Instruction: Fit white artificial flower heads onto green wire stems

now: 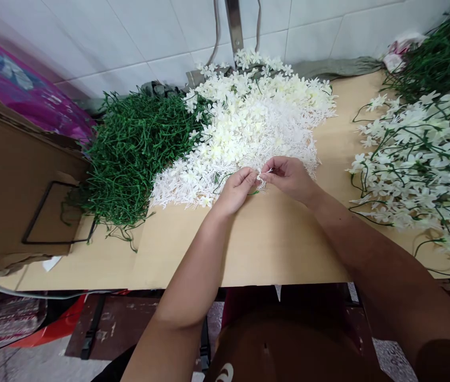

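My left hand (237, 187) and my right hand (288, 178) meet at the near edge of a big heap of white plastic flowers (248, 122) on a wooden table (272, 249). Both hands are closed in a pinch. Between the fingertips sits a small white flower piece (261, 176), and a thin green stem (253, 192) shows just under my left hand. A pile of loose green stems (133, 148) lies to the left of the white heap.
Finished white flowers on green stems (427, 159) cover the table's right side, with more green stems (431, 63) behind. A brown cardboard box (6, 185) stands at the left. White tiled wall (129, 37) at the back. The table's near edge runs just below my forearms.
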A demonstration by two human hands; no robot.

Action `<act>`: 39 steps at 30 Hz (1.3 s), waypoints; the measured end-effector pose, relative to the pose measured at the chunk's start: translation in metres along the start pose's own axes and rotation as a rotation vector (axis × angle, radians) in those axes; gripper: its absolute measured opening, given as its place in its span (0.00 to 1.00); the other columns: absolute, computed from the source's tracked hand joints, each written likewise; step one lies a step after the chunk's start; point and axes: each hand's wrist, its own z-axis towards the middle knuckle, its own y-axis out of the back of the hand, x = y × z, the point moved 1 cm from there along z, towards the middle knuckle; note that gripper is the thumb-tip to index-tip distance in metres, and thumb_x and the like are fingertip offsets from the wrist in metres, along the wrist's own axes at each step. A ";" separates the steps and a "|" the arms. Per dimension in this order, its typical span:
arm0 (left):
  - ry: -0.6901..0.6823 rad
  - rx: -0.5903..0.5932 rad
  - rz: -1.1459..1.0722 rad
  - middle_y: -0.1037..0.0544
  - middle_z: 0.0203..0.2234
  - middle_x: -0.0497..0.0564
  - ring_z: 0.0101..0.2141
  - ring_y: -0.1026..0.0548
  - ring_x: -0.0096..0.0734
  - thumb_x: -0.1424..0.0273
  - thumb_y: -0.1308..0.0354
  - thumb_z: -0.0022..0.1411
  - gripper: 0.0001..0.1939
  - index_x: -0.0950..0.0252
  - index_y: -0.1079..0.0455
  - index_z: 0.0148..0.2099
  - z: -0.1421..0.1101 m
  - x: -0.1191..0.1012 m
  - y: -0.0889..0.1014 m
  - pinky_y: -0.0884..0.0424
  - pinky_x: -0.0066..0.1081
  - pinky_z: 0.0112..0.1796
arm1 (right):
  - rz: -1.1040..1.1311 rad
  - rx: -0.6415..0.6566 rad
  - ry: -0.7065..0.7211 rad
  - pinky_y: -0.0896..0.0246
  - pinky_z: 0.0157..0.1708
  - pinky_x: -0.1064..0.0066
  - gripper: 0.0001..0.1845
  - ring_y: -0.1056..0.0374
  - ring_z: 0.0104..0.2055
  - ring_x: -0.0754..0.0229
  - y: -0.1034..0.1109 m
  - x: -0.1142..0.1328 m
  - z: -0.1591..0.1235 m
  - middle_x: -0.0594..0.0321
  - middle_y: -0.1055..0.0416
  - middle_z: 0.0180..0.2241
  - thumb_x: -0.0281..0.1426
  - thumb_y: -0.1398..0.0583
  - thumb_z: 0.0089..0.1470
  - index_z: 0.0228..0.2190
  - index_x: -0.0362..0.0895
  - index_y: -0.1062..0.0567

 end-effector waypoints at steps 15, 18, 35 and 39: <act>-0.010 0.030 0.004 0.38 0.19 0.45 0.22 0.44 0.22 0.57 0.43 0.56 0.17 0.66 0.36 0.25 0.002 -0.002 0.003 0.48 0.28 0.25 | 0.147 0.046 -0.094 0.43 0.26 0.74 0.07 0.37 0.24 0.68 0.005 0.001 -0.001 0.66 0.29 0.22 0.29 0.35 0.39 0.25 0.40 0.26; -0.031 0.026 0.056 0.36 0.20 0.46 0.23 0.42 0.24 0.60 0.44 0.57 0.16 0.66 0.35 0.25 0.002 -0.001 0.003 0.46 0.28 0.27 | 0.144 0.029 -0.106 0.43 0.25 0.74 0.06 0.37 0.24 0.68 0.002 0.002 -0.001 0.66 0.30 0.21 0.28 0.36 0.39 0.24 0.40 0.27; -0.051 0.043 0.017 0.43 0.17 0.43 0.21 0.47 0.23 0.47 0.45 0.57 0.25 0.64 0.40 0.24 0.000 -0.001 -0.003 0.50 0.30 0.26 | 0.131 -0.057 -0.116 0.46 0.22 0.76 0.06 0.41 0.21 0.71 -0.001 0.004 -0.001 0.69 0.33 0.19 0.29 0.37 0.36 0.22 0.41 0.27; -0.049 0.043 0.013 0.43 0.17 0.43 0.21 0.46 0.23 0.48 0.45 0.57 0.25 0.64 0.41 0.24 0.000 0.000 -0.002 0.50 0.30 0.26 | 0.038 -0.040 -0.089 0.50 0.20 0.77 0.05 0.44 0.20 0.72 0.000 0.006 -0.001 0.70 0.35 0.19 0.28 0.38 0.38 0.23 0.41 0.29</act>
